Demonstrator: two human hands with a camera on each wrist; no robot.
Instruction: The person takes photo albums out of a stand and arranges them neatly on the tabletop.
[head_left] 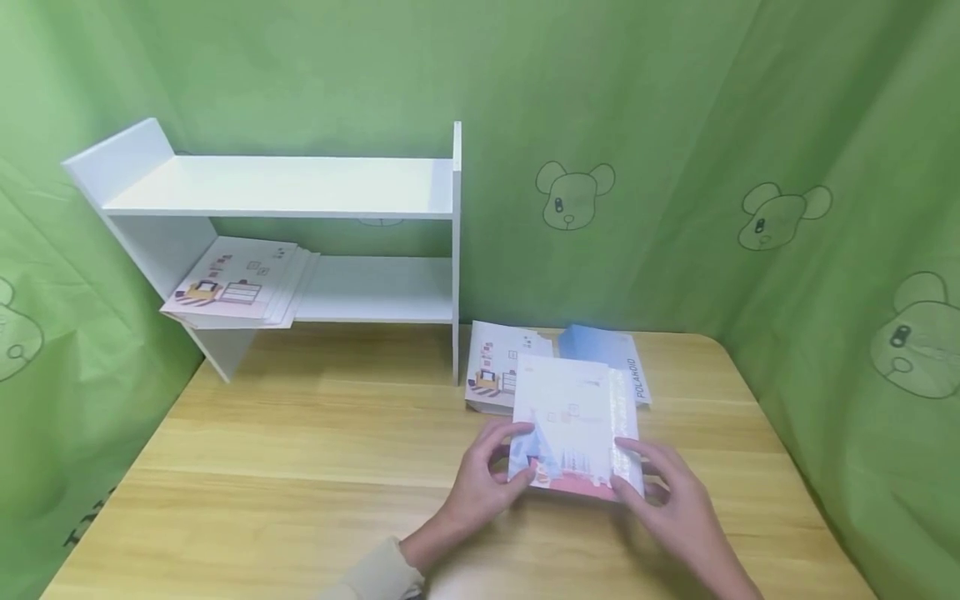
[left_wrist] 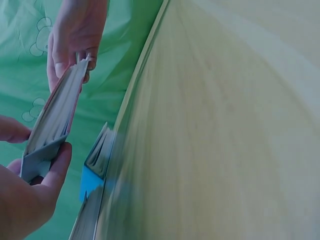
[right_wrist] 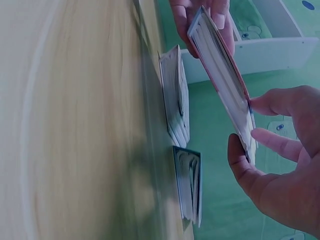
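A thin photo album [head_left: 566, 408] with a pale printed cover, pink along its near edge, is held up over the table by both hands. At its left side, my left hand [head_left: 483, 479] grips it with the thumb on one cover and fingers on the other; the left wrist view shows this hand [left_wrist: 35, 190] at the bluish-grey spine. My right hand [head_left: 671, 492] pinches the opposite side, by a shiny strip on the cover. Layered page edges [right_wrist: 225, 70] show between the covers in the right wrist view.
Behind the held album lie a pile of similar white albums [head_left: 498, 362] and a blue album [head_left: 611, 350] lettered POLAROID. A white two-tier shelf [head_left: 277, 185] stands at the back left, with a stack of albums [head_left: 232, 279] on its lower board. Green curtains [head_left: 675, 83] surround the wooden table [head_left: 300, 467].
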